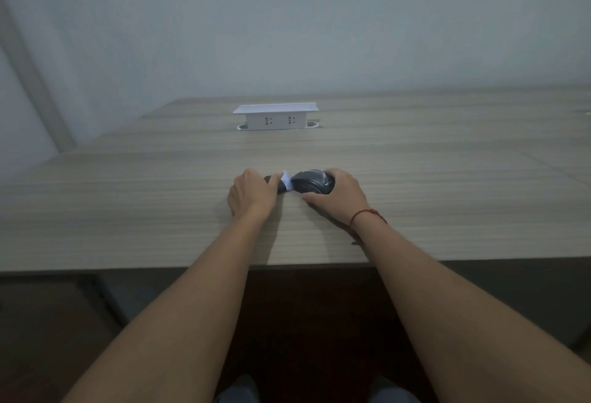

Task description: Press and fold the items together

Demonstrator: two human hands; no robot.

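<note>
A black computer mouse [313,182] lies on the wooden table [160,210], near its middle. My right hand [339,193] grips the mouse from the right side, fingers curled over its top and thumb below. My left hand [252,193] holds a small white piece [287,178], a tissue or cloth, against the left end of the mouse. A dark part shows under the left fingers; what it is stays unclear. A red string circles my right wrist.
A white pop-up socket box [275,116] with two outlets stands at the far middle of the table. The table's near edge runs across the view below my forearms. A pale wall lies behind.
</note>
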